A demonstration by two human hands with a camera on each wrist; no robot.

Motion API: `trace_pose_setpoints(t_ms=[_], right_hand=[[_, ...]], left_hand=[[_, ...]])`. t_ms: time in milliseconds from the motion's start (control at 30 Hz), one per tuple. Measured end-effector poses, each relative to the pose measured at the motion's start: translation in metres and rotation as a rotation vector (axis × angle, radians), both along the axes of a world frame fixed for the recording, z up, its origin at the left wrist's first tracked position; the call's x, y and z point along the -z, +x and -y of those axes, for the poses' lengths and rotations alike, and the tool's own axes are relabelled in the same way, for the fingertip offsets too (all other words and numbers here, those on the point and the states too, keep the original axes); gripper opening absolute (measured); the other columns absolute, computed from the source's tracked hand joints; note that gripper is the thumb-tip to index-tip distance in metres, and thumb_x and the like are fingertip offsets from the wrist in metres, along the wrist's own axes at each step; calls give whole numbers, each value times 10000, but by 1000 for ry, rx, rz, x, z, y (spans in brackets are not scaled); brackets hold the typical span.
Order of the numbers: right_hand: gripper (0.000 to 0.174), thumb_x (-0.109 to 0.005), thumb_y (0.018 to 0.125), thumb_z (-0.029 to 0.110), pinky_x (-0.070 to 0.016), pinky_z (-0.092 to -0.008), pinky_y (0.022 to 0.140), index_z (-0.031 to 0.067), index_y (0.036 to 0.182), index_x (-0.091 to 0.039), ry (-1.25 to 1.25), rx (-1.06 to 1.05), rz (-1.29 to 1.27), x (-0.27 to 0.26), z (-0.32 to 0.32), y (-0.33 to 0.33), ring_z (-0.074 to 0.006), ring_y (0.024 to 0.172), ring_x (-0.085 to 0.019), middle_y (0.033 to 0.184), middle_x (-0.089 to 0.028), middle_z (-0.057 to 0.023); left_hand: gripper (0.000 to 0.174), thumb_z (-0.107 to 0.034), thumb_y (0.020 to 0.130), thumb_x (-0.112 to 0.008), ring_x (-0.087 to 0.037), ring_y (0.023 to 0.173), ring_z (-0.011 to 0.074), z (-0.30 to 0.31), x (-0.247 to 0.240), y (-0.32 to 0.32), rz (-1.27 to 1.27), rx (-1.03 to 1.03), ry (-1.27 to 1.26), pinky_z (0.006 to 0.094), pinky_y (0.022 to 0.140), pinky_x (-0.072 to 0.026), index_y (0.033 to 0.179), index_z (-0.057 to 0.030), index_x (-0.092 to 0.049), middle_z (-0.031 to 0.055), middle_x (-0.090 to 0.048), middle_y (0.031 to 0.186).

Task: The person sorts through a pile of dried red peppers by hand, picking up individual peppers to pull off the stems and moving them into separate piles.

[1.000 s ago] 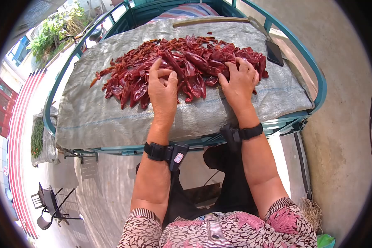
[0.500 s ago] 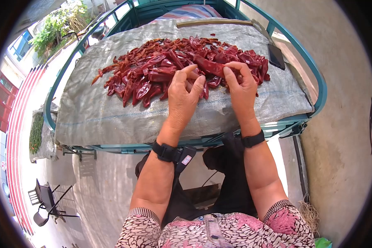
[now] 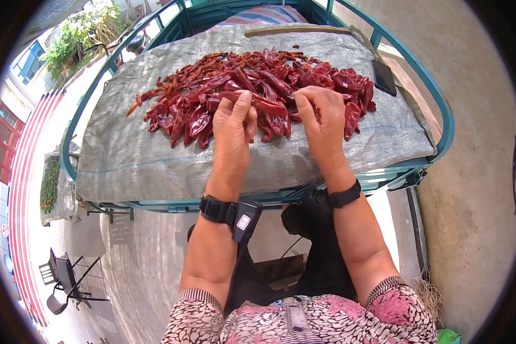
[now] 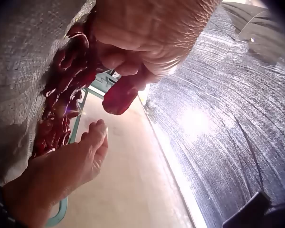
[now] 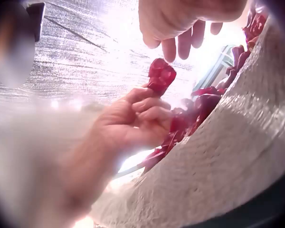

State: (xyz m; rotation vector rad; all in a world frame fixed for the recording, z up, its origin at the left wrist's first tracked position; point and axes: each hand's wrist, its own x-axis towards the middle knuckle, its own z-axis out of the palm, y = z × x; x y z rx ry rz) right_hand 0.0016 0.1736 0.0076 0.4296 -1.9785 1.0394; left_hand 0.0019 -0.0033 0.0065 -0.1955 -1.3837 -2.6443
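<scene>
A heap of dried red peppers [image 3: 183, 86] lies on a grey woven sheet [image 3: 132, 155]. My left hand [image 3: 232, 135] pinches one long red pepper [image 3: 266, 105] between thumb and fingers, above the heap's near edge. In the left wrist view the held pepper [image 4: 119, 97] sticks out below the fingers, and in the right wrist view its wide end [image 5: 161, 76] rises from the left hand [image 5: 133, 118]. My right hand [image 3: 325, 126] is a little to the right of that pepper, apart from it, fingers bent loosely with nothing seen between them.
A teal cart rail [image 3: 438, 109] curves around the sheet. A dark phone [image 3: 384, 78] lies at the sheet's right side, and a wooden strip [image 3: 298, 30] along the back. A black chair [image 3: 69, 275] stands on the floor at lower left.
The long pepper that was by the right hand half a second ago is now in the left hand. The left hand has shifted left, and the right hand has come away from the pepper.
</scene>
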Motion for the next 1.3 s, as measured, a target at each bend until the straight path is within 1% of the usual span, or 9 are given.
trace_pose_setpoints(t_ms=[100, 133, 267, 533, 800, 1000, 1100, 1200, 1300], right_hand=[[189, -780, 829, 235, -302, -518, 1082, 115, 972, -747, 205, 408, 9, 9, -12, -13, -291, 1216, -517, 1162, -672, -55], [194, -798, 799, 247, -244, -577, 1104, 132, 950, -757, 244, 432, 26, 15, -16, -19, -316, 1301, -448, 1267, -631, -65], [151, -789, 798, 256, -225, -574, 1122, 125, 861, -748, 391, 529, 78, 24, -19, -28, -312, 1331, -431, 1274, -631, -71], [104, -755, 846, 194, -312, -492, 1065, 98, 842, -714, -97, 274, 13, 10, -16, -17, -290, 1212, -489, 1202, -666, -64], [84, -705, 899, 137, -448, -354, 871, 58, 885, -677, -182, -202, 61, 2, 20, 11, -220, 969, -560, 996, -683, -63], [155, -731, 895, 187, -449, -347, 837, 63, 981, -695, -238, -182, 79, -12, 25, 19, -199, 871, -552, 870, -622, -36], [188, -745, 885, 214, -452, -335, 848, 73, 1002, -705, -206, -211, 235, -8, 16, 16, -182, 865, -563, 889, -642, -31], [210, -740, 881, 253, -419, -357, 932, 91, 1013, -718, -493, -261, 370, -3, 10, 6, -201, 972, -595, 1001, -682, -36], [199, -719, 888, 249, -366, -422, 1016, 92, 1009, -720, 37, 234, 45, -2, -4, -10, -243, 1095, -583, 1105, -682, -49]], left_hand=[[152, -200, 1010, -633, -473, 514, 52, 9, -4, -6, -92, -140, 156, 180, 446, -369, 1109, -84, -637, 45, -713, 852], [360, -195, 1004, -637, -473, 518, 54, 10, -12, -4, -60, -145, 234, 181, 451, -384, 1329, -71, -547, 86, -737, 968], [786, -176, 992, -636, -431, 502, 30, 22, -7, -2, -98, -169, 55, 184, 421, -346, 1604, -93, -150, 49, -689, 859], [315, -250, 1035, -594, -359, 498, -4, -11, -12, 14, -16, -18, -302, 179, 423, -291, 1293, -71, -622, -68, -484, 644], [232, -274, 1057, -560, -400, 503, 18, -18, -1, 13, -28, 179, -278, 193, 438, -289, 1096, -64, -652, -51, -515, 664], [201, -199, 1002, -607, -647, 619, 323, -11, 18, 8, -412, -77, -925, 390, 597, -492, 1049, -7, -645, 174, -674, 760], [197, -184, 977, -626, -655, 787, 442, -12, 18, 14, -453, 45, -1045, 449, 670, -516, 1027, 6, -630, 253, -672, 852], [227, -214, 969, -656, -620, 636, 221, -11, 12, 15, -288, 41, -938, 358, 596, -484, 950, 11, -632, 136, -639, 715], [272, -271, 995, -647, -499, 615, 76, -4, 4, 11, -87, 71, -709, 274, 558, -430, 917, -10, -635, -2, -576, 681]])
